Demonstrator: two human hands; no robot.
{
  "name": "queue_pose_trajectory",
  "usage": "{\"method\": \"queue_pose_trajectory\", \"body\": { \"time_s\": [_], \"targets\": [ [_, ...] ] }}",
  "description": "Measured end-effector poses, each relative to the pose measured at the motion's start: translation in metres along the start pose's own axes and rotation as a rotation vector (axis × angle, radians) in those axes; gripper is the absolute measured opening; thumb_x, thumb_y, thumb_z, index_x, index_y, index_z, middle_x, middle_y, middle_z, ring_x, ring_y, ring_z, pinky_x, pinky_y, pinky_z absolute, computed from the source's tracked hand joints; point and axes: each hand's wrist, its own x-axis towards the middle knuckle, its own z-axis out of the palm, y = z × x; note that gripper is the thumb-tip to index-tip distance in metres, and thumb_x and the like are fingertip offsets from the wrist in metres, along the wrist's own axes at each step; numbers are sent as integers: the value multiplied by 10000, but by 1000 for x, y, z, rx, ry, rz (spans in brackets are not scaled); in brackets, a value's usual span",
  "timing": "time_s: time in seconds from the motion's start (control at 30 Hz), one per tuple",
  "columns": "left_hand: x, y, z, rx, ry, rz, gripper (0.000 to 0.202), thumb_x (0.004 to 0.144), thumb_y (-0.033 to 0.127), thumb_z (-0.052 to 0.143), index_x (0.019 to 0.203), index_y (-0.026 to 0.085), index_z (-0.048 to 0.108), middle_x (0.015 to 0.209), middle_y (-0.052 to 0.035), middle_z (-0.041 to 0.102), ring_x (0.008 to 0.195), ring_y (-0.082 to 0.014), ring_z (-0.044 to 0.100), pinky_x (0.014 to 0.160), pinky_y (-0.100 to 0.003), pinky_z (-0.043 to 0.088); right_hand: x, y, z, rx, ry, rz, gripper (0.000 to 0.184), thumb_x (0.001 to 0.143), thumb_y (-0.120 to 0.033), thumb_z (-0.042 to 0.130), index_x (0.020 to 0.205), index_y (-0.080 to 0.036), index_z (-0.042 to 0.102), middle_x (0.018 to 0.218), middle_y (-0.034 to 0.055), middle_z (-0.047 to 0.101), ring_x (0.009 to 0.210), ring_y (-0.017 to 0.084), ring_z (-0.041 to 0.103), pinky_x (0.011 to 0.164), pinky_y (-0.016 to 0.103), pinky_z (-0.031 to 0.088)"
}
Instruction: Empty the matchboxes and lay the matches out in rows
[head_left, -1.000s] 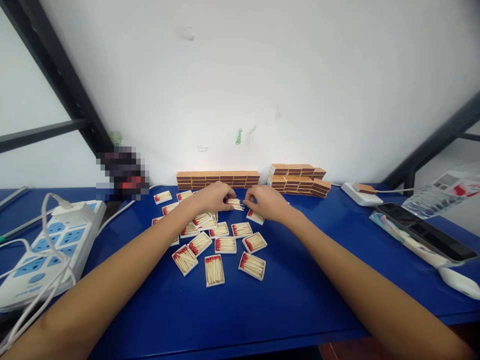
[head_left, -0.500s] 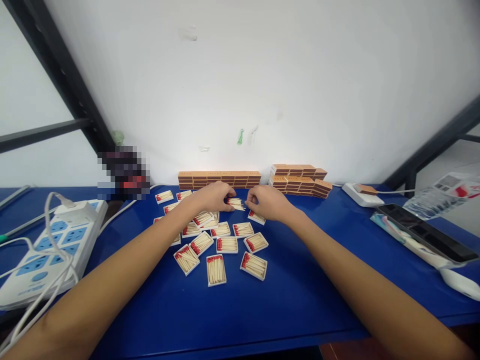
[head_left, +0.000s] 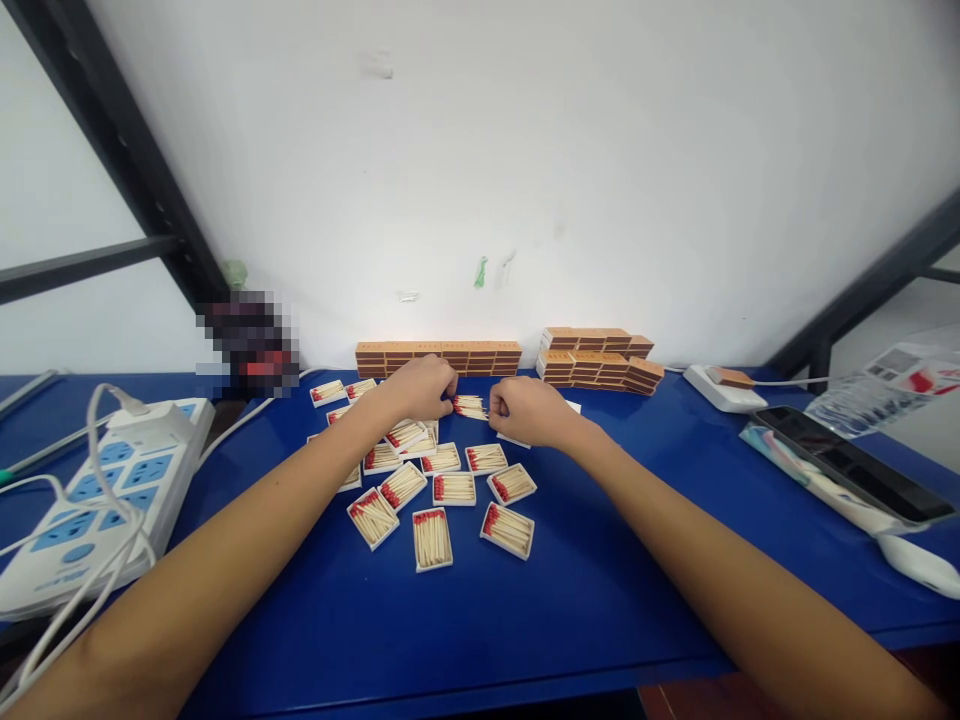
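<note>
A loose bunch of red-headed matches (head_left: 471, 406) lies between my two hands at the back of the blue table. My left hand (head_left: 424, 388) is closed, its fingers curled against the red heads. At the plain wooden ends, my right hand (head_left: 529, 410) is also closed, thumb and finger pressed together. Its fingertips are partly hidden. White matchbox trays filled with matches spread out in front, among them a tray (head_left: 433, 540) nearest me and a tilted one (head_left: 508, 530). Partly under my right hand is a white tray (head_left: 514, 440), its contents mostly covered.
A long row of stacked brown matchboxes (head_left: 439, 358) stands against the wall, with a second stack (head_left: 600, 360) to its right. On the left lies a power strip (head_left: 112, 500) with white cables. A phone (head_left: 847, 465) and a white adapter (head_left: 726, 390) lie at right.
My right hand has closed more and moved slightly down, its fingers meeting the match ends. My left hand has curled tighter and shifted a little left and up.
</note>
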Motion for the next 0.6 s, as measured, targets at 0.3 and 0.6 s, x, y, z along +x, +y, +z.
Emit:
{"method": "queue_pose_trajectory", "body": {
  "time_s": [0.3, 0.6],
  "targets": [
    [1, 4, -1, -48, -23, 19, 84, 791, 185, 678, 723, 197, 726, 896, -77, 765, 896, -249, 680, 756, -325, 498, 1, -3, 1, 11, -8, -4, 89, 886, -207, 633, 851, -210, 715, 985, 87, 781, 888, 228, 696, 691, 294, 420],
    [-1, 0, -5, -62, -55, -18, 76, 768, 205, 676, 713, 204, 728, 852, -58, 767, 771, -218, 668, 680, -320, 479, -4, 0, -8, 52, -10, -59, 105, 874, -298, 710, 821, -212, 682, 933, 61, 752, 839, 203, 650, 662, 296, 380]
  ]
}}
